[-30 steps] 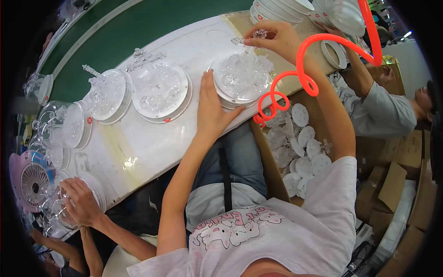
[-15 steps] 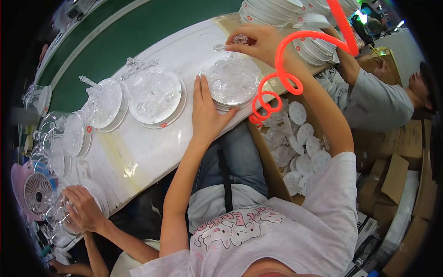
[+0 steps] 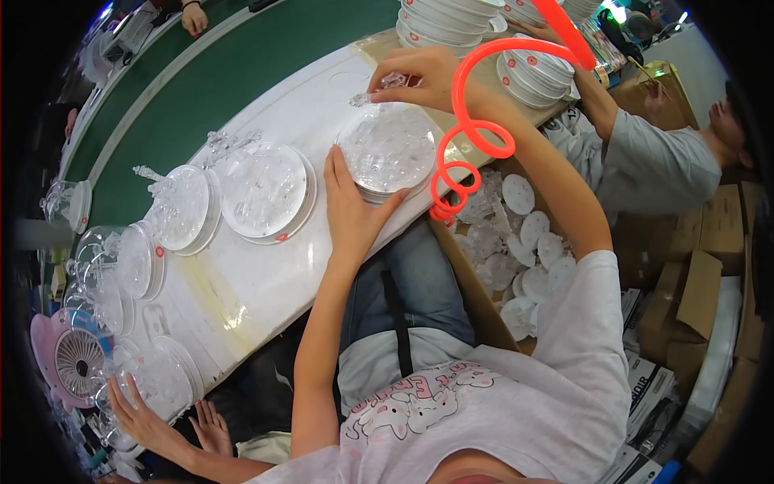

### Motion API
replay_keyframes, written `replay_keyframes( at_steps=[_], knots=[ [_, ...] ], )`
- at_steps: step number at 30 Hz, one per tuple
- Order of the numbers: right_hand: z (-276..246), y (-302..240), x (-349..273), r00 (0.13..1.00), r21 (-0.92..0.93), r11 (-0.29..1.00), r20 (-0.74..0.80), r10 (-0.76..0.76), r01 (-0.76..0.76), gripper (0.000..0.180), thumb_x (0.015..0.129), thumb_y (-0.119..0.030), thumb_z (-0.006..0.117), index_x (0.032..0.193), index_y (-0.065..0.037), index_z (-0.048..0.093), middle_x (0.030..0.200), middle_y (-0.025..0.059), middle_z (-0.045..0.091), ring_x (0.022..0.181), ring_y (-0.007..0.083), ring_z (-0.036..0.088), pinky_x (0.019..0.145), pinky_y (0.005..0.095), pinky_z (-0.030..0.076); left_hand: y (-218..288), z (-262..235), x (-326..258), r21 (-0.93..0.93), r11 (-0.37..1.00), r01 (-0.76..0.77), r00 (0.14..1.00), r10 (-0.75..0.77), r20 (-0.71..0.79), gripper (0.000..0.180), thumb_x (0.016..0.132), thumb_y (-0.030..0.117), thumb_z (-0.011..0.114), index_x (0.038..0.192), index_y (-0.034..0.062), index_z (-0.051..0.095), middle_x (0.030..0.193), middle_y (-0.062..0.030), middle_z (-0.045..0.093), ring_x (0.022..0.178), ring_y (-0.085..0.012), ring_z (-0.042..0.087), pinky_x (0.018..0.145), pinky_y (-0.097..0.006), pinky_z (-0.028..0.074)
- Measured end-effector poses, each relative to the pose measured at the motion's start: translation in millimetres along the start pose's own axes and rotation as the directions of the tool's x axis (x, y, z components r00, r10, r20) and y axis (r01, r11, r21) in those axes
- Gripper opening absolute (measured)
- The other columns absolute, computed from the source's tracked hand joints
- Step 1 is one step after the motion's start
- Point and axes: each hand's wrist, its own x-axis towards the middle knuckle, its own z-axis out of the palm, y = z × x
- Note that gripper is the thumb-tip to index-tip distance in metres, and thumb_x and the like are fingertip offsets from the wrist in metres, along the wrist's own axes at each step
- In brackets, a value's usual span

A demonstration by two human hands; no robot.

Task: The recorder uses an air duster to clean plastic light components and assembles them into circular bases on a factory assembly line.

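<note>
**Clear disc stack at the bench edge, both hands on it**

Clear plastic disc stack [image 3: 389, 152] sits just above the middle of the frame, right at the near edge of the white worktop [image 3: 242, 282], with barely any bare surface between it and the drop-off. Left hand [image 3: 348, 206] lies flat against the stack's lower left rim, fingers spread and pressed along the side, thumb running toward the table edge. Right hand [image 3: 423, 74] is above the stack at its upper rim, fingertips pinched together on a small clear piece [image 3: 379, 89] that touches the top of the pile.

An orange coiled hose [image 3: 472, 129] loops down over the right forearm and crowds the right side of the stack pretty tight. Below it, in the right middle of the frame, there's an open carton of white round parts [image 3: 516, 242] butted against the table edge.

Left of the stack there's a gap of open tabletop, then two more clear discs [image 3: 262, 194] in a row. Green belt [image 3: 242, 73] runs along the far side, upper left. Stacked white bowls [image 3: 451, 24] sit top centre, near another person's arm [image 3: 637, 161]. Someone else's hand [image 3: 141, 411] works at lower left beside a pink fan [image 3: 68, 363].
</note>
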Motion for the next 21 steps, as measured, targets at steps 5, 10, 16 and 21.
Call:
replay_keyframes(
  at_steps=[5, 10, 16, 21],
  knots=[
    [-3, 1, 5, 0.996, -0.076, 0.997, 0.074, 0.041, -0.035, 0.019, 0.080, -0.029, 0.063, 0.087, -0.011, 0.062, 0.082, 0.0023, 0.061, 0.074, 0.0152, 0.060, 0.063, 0.0249, 0.049, 2, -1, 2, 0.015, 1.000, -0.017, 1.000, 0.017, 0.012, 0.100, 0.060, 0.035, 0.078, 0.131, -0.0084, 0.022, 0.131, -0.0268, 0.028, 0.121, -0.0396, 0.033, 0.098, -0.039, 0.032],
    [13, 10, -6, 0.983, 0.002, 0.985, 0.065, 0.173, -0.173, 0.023, 0.081, -0.031, 0.062, 0.096, -0.013, 0.062, 0.094, 0.0051, 0.063, 0.087, 0.0171, 0.060, 0.078, 0.0298, 0.048, -1, -2, 1, 0.023, 1.000, -0.014, 1.000, 0.014, 0.021, 0.099, 0.061, 0.034, 0.078, 0.131, -0.0078, 0.022, 0.132, -0.0262, 0.027, 0.122, -0.0391, 0.032, 0.100, -0.039, 0.030],
    [-13, 50, -70, 0.820, -0.068, 0.948, -0.523, 0.232, -0.311, 0.048, 0.073, -0.036, 0.068, 0.110, -0.009, 0.056, 0.113, 0.0107, 0.055, 0.107, 0.0269, 0.050, 0.091, 0.0344, 0.039, 6, -4, 1, 0.024, 1.000, -0.002, 0.998, 0.001, 0.058, 0.098, 0.063, 0.034, 0.076, 0.132, -0.0073, 0.021, 0.133, -0.0263, 0.025, 0.123, -0.0391, 0.030, 0.100, -0.039, 0.030],
    [-80, 106, -152, 0.724, -0.581, 0.576, -0.689, 0.027, -0.574, 0.067, 0.061, -0.034, 0.075, 0.118, -0.010, 0.048, 0.118, 0.0097, 0.050, 0.112, 0.0294, 0.045, 0.092, 0.0442, 0.036, 6, -4, 1, 0.051, 0.998, 0.023, 0.997, -0.027, 0.074, 0.098, 0.064, 0.036, 0.076, 0.134, -0.0056, 0.020, 0.135, -0.0255, 0.023, 0.125, -0.0383, 0.029, 0.101, -0.039, 0.029]
  ],
)
